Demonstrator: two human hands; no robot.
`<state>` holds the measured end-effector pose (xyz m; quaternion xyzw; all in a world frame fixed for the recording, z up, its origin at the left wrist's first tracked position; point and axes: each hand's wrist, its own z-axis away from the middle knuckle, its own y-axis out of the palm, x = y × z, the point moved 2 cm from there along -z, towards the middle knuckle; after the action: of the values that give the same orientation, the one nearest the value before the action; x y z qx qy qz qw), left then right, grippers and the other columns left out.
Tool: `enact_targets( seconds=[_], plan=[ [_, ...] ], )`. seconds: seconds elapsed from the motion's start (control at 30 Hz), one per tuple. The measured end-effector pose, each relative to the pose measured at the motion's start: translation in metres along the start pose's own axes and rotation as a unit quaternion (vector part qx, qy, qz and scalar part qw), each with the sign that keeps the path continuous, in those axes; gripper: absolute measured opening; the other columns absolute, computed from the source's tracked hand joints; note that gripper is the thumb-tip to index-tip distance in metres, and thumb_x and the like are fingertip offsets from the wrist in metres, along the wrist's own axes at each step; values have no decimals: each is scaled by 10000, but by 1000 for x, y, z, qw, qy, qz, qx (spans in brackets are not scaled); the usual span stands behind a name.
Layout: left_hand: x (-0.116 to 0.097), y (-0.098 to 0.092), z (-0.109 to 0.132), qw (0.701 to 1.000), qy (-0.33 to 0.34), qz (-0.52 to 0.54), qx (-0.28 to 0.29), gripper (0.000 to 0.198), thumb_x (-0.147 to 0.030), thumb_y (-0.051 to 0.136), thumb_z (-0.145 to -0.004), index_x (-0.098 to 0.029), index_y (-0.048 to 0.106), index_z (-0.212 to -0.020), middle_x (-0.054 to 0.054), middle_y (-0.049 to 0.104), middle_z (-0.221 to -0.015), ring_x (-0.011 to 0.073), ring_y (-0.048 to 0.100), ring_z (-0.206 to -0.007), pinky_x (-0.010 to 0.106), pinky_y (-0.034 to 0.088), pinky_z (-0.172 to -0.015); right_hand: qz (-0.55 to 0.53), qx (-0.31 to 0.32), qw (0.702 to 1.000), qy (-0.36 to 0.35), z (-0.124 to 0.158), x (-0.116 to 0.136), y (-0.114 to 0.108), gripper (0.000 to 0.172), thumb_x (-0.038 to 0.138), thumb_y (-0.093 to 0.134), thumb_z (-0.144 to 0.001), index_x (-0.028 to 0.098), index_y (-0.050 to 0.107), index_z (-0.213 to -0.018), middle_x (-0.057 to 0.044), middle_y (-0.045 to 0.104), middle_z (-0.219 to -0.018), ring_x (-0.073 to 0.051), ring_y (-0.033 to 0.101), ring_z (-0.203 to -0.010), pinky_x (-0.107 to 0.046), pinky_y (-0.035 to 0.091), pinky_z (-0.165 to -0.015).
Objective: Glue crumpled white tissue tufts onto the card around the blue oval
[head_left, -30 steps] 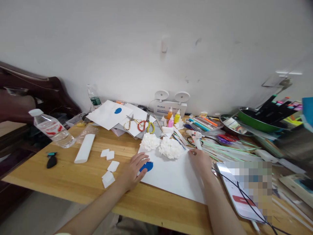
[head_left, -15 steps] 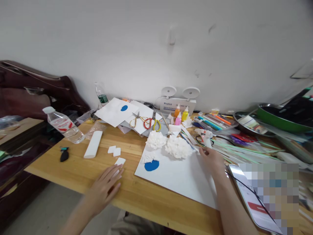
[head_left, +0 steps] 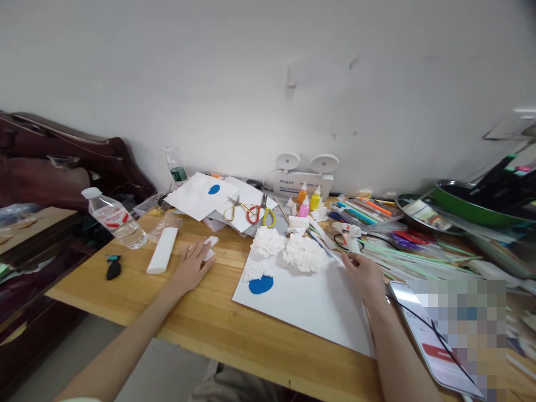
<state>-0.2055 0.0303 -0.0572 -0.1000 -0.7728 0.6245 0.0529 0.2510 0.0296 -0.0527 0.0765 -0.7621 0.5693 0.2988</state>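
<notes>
My left hand (head_left: 193,268) lies flat on the wooden table with its fingers stretched over some small white square pieces (head_left: 211,240), partly covering them. A long white block (head_left: 162,251) lies just left of it. My right hand (head_left: 365,274) rests at the right edge of a large white sheet (head_left: 310,304), thumb and fingers curled together; what they hold, if anything, is hidden. On the sheet sit two bumpy white clumps, a left one (head_left: 268,242) and a larger right one (head_left: 305,253), plus a blue patch (head_left: 261,285) partly under white bits.
Scissors (head_left: 235,207), red-and-yellow-handled pliers (head_left: 268,215) and papers (head_left: 201,195) lie behind. A water bottle (head_left: 117,218) leans at left. Paint bottles (head_left: 304,206), a glue gun (head_left: 349,234), thin sticks (head_left: 402,259) and a phone (head_left: 431,335) crowd the right.
My left hand has moved away from me, from the nearest white piece onto the other small white pieces. My right hand has stayed at the sheet's edge. The view has shifted slightly.
</notes>
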Motion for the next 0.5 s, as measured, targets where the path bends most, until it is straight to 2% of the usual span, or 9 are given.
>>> enact_targets(
  seconds=[0.07, 0.13, 0.27, 0.37, 0.5],
  plan=[
    [6, 3, -5, 996, -81, 7, -24, 630, -479, 331, -841, -106, 274, -1345, 155, 286, -1406, 285, 219, -1301, 465, 186, -1044, -3, 1, 1000, -2, 0, -1, 0, 422, 424, 408, -740, 130, 697, -828, -75, 630, -596, -195, 527, -552, -267, 315, -516],
    [8, 6, -8, 991, -127, 25, -25, 715, -524, 357, -812, -69, 243, -1351, 182, 281, -1400, 316, 221, -1293, 469, 203, -1036, -6, -1, 1000, -4, 0, -1, 0, 427, 425, 406, -738, 126, 698, -830, -82, 634, -609, -200, 531, -564, -268, 316, -521],
    [7, 6, -21, 989, -120, 82, -40, 744, -526, 398, -790, -117, 180, -1372, 148, 269, -1413, 314, 237, -1287, 463, 215, -1031, -13, -3, 1000, -5, -1, 1, 1, 437, 430, 410, -734, 118, 699, -839, -86, 634, -609, -201, 538, -573, -267, 323, -527],
    [9, 6, -32, 979, -118, 157, -59, 742, -465, 444, -781, -134, 145, -1375, 151, 400, -1335, 288, 392, -1204, 427, 310, -980, -18, -7, 1000, -8, -1, 2, 0, 438, 434, 414, -734, 115, 699, -833, -85, 630, -599, -199, 537, -567, -267, 325, -529],
    [10, 7, -46, 971, -109, 202, -62, 628, -394, 426, -797, -165, 219, -1344, 100, 555, -1182, 242, 528, -1060, 378, 393, -899, -25, -14, 999, -16, 0, 3, -1, 440, 443, 407, -746, 120, 696, -816, -80, 623, -588, -189, 524, -545, -265, 313, -515]
  ],
)
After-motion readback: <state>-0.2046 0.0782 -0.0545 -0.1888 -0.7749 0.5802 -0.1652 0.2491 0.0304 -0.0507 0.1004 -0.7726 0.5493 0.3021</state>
